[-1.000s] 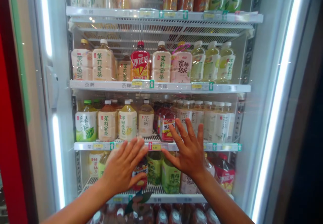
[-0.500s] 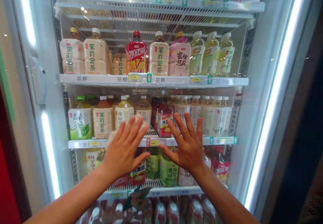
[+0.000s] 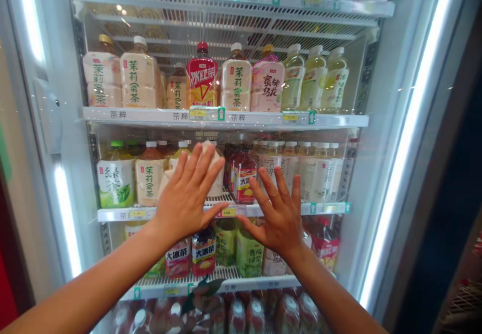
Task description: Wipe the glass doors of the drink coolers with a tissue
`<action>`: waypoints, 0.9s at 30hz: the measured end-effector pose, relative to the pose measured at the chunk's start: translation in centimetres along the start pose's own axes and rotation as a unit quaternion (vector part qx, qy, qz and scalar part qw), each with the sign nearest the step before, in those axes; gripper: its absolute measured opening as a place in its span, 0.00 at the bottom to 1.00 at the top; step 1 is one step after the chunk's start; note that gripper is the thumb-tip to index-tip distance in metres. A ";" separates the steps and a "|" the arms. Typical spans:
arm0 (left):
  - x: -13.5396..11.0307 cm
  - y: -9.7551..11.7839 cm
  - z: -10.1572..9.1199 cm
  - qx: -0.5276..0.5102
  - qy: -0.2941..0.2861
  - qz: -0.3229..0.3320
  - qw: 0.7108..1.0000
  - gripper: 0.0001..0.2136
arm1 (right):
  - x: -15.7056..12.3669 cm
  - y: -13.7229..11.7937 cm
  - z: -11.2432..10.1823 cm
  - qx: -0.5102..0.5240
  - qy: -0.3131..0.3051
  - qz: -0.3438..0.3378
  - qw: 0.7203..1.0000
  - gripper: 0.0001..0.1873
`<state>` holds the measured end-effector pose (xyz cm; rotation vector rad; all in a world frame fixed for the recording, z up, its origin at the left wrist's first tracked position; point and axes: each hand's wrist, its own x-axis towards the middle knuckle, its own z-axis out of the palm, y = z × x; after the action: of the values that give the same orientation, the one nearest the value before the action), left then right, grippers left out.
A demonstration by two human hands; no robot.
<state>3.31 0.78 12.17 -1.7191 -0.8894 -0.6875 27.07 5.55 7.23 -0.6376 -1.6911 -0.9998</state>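
At centre, the left hand (image 3: 188, 193), flat and spread, covers a pale cloth (image 3: 216, 155) slanting up-right; the right hand (image 3: 277, 211) splays open; lower-centre tea bottle (image 3: 204, 254) reads 大冰茶.

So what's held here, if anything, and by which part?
A pale cloth, its middle under the flat left hand, no grip visible; the right hand holds nothing.

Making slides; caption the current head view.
Left hand flat over a pale cloth, right hand spread, before shelved bottles.
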 end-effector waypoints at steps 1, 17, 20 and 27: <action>1.4 -0.6 -0.2 -0.002 0.006 -0.014 1.000 0.44 | 0.0 0.0 0.0 0.002 0.000 0.000 1.000 0.49; 1.3 0.2 -0.1 0.008 0.010 -0.015 1.000 0.45 | 0.0 0.0 -0.1 -0.003 -0.007 -0.001 1.000 0.48; -3.8 2.8 0.6 0.012 -0.015 0.045 0.999 0.47 | 0.0 0.0 0.1 0.002 0.004 -0.004 1.000 0.48; -0.3 0.4 0.2 0.024 0.003 0.039 0.999 0.43 | 0.1 0.0 0.1 0.012 0.009 -0.008 1.000 0.45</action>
<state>3.50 0.81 11.66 -1.6998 -0.8233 -0.6148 26.97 5.64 7.27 -0.5977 -1.6920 -0.9923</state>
